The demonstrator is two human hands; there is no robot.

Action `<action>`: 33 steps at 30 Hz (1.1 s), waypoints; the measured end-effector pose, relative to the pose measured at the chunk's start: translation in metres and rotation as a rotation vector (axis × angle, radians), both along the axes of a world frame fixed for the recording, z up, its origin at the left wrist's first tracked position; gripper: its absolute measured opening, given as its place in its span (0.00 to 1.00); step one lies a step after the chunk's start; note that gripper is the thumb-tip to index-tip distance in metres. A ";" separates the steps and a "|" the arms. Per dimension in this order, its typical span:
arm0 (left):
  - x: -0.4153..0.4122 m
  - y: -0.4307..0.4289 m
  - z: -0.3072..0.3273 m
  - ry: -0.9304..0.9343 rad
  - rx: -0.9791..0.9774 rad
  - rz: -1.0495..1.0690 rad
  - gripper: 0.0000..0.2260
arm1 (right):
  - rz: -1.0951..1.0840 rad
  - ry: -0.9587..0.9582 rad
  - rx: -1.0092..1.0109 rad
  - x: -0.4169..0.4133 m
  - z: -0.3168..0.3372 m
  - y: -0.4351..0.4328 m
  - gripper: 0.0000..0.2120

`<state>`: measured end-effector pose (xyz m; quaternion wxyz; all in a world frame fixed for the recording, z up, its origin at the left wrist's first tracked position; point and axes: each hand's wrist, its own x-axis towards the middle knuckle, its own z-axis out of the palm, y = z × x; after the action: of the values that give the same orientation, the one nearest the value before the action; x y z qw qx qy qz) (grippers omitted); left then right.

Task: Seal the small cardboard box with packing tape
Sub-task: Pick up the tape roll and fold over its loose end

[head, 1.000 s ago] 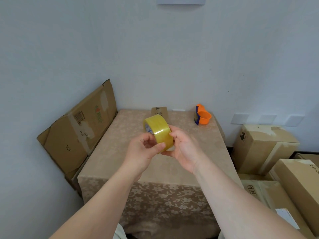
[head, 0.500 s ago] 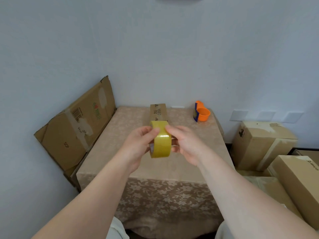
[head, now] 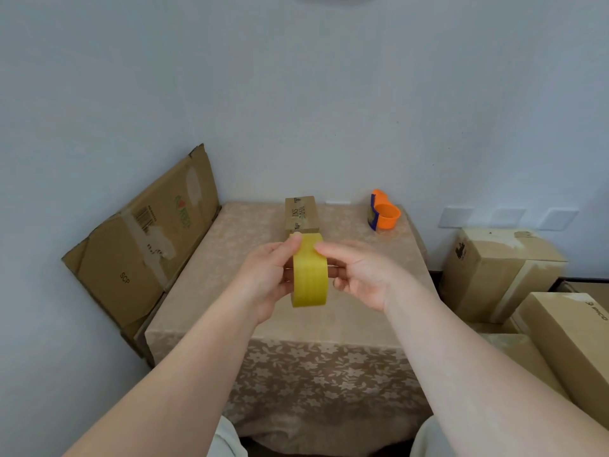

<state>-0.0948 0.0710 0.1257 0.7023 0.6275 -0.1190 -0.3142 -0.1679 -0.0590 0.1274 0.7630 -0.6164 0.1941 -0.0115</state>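
Note:
A yellow roll of packing tape (head: 309,272) is held edge-on above the table, between both hands. My left hand (head: 267,278) grips its left side, thumb on the top rim. My right hand (head: 362,275) grips its right side, thumb on the top edge and fingers reaching through the core. The small cardboard box (head: 301,214), long and narrow with printed letters, lies flat at the table's far middle, just beyond the roll.
The table (head: 230,258) has a beige flowered cloth. An orange tape dispenser (head: 382,215) stands at its far right corner. Flattened cardboard (head: 141,242) leans on the left wall. Several cardboard boxes (head: 494,268) are stacked on the floor to the right.
The roll was turned from angled, with its core showing, to edge-on and lowered slightly. My thumbs shifted onto its top rim. The small box came into full view behind it.

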 end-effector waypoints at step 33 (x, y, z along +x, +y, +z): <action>-0.006 -0.003 0.007 -0.088 0.011 -0.039 0.09 | -0.010 -0.147 0.110 -0.003 0.000 -0.007 0.10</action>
<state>-0.1003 0.0683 0.1329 0.6866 0.6423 -0.1601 -0.3007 -0.1710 -0.0657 0.1271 0.8080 -0.5700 0.1409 -0.0500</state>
